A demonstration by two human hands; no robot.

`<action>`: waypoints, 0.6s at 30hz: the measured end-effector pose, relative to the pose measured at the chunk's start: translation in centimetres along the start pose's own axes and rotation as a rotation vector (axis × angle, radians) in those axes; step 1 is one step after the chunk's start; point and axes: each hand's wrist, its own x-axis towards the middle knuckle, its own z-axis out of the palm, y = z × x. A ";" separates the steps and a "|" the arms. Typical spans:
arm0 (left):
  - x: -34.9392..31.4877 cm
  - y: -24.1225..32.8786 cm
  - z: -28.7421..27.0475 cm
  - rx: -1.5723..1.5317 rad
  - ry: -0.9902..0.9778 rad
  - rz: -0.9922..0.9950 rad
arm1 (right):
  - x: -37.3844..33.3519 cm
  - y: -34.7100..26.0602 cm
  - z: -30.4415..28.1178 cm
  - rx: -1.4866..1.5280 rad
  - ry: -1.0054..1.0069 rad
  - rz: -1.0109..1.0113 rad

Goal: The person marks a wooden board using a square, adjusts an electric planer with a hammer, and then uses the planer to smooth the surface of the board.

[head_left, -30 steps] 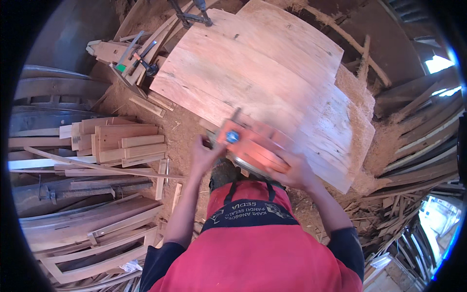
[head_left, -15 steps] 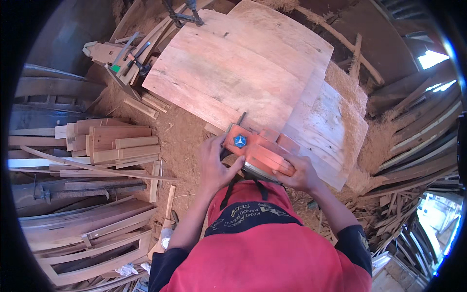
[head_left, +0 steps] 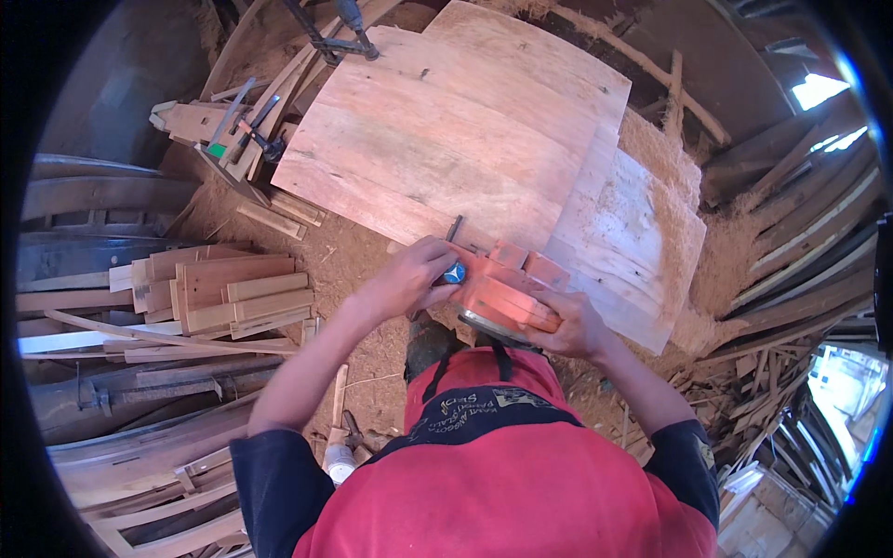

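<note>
An orange electric hand planer [head_left: 498,290] is held in front of my waist, at the near edge of a broad wooden panel [head_left: 437,139]. My right hand [head_left: 569,325] wraps round its rear handle. At the front end, the fingers of my left hand [head_left: 414,276] close on the blue knob [head_left: 453,273], which shows between them. A thin dark rod [head_left: 454,228] sticks out from the planer's front over the panel. The planer's underside is hidden.
Paler boards [head_left: 623,251] strewn with shavings lie right of the panel. A dark clamp [head_left: 349,42] sits at its far left corner, another clamp [head_left: 270,147] beside it. Stacked wood blocks [head_left: 233,288] stand left; long curved planks [head_left: 819,232] line the right side.
My left hand has moved up from the planer's near side onto the blue knob, its elbow swinging outward. The right hand stays on the rear handle.
</note>
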 end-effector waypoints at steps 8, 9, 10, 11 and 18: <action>-2.2 1.2 -1.8 0.027 0.038 -0.089 | 2.1 -1.1 0.7 -0.020 0.047 -0.053; -3.9 1.0 -0.7 0.084 0.243 -0.282 | 2.6 -1.2 1.2 -0.026 0.067 -0.075; -5.6 0.4 0.3 0.144 0.454 -0.474 | 3.6 -1.5 1.6 -0.024 0.069 -0.080; -7.5 -0.4 1.2 0.150 0.453 -0.478 | 4.7 -1.9 2.2 -0.015 0.031 -0.041; -12.6 -6.4 1.2 -0.324 0.796 -1.034 | 14.5 -6.1 7.7 0.019 -0.002 -0.041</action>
